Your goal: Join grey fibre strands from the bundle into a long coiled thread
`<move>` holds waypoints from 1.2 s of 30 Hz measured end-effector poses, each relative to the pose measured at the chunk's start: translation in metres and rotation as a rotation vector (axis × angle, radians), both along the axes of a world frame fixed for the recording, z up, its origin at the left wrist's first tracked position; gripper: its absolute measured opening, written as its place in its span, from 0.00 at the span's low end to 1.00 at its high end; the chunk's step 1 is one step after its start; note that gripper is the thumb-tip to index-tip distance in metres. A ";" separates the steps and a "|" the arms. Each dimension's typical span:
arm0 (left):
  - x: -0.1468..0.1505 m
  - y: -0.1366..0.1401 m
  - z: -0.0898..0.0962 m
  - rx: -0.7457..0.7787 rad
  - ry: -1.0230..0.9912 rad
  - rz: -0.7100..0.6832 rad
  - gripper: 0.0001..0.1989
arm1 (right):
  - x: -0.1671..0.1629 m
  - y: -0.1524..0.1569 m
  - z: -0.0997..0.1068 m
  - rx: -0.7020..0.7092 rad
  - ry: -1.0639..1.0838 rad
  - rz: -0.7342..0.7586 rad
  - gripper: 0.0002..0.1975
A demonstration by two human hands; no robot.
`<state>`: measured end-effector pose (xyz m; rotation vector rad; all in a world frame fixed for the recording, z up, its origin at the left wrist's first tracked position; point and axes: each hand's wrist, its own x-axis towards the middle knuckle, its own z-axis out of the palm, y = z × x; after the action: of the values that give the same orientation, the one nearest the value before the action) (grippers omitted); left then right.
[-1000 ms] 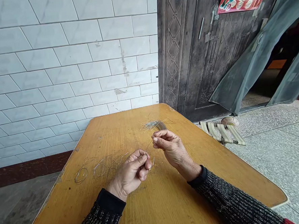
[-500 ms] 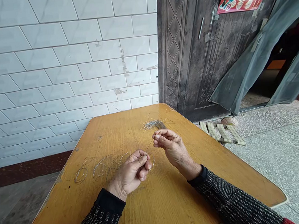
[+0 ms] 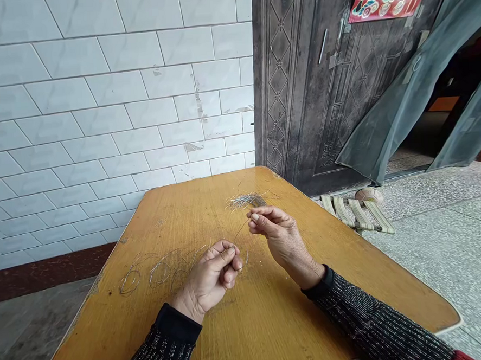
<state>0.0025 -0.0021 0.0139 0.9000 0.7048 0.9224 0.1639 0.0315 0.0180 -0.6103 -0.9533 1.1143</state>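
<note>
A thin wire (image 3: 241, 232) runs between my two hands above the wooden table (image 3: 281, 318). My left hand (image 3: 214, 276) pinches its lower end between thumb and forefinger. The upper end is gripped in the fingertips of my right hand (image 3: 279, 237). Several loosely looped wires (image 3: 160, 273) lie on the tabletop left of my left hand, some partly hidden behind it. Just beyond my right hand rests a bundle of short silvery wires (image 3: 245, 201) with splayed ends.
A white tiled wall (image 3: 146, 99) stands at the table's far left side. Behind on the right are a dark carved door (image 3: 318, 115) and a grey curtain (image 3: 395, 116). A low stool with striped straps (image 3: 356, 213) sits on the floor to the right.
My right hand has shifted slightly to the right and my left slightly to the left. The wire between them now bows a little more.
</note>
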 end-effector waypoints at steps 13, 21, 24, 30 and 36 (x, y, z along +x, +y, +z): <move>-0.003 0.007 -0.003 0.159 0.223 0.359 0.12 | -0.002 -0.002 -0.005 -0.066 -0.549 0.243 0.15; -0.004 0.008 -0.003 0.118 0.123 0.274 0.12 | -0.006 -0.001 -0.010 -0.116 -0.520 0.257 0.13; -0.005 0.008 -0.003 0.096 0.086 0.256 0.12 | -0.006 -0.002 -0.010 -0.148 -0.525 0.323 0.14; -0.006 0.008 -0.002 0.096 0.153 0.281 0.15 | -0.005 0.001 -0.010 -0.172 -0.475 0.279 0.15; -0.007 0.008 -0.001 0.134 0.214 0.282 0.15 | -0.005 0.001 -0.009 -0.198 -0.462 0.276 0.15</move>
<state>-0.0041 0.0057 0.0125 1.0456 0.9803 1.1442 0.1592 0.0326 0.0095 -0.9444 -1.3635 1.3532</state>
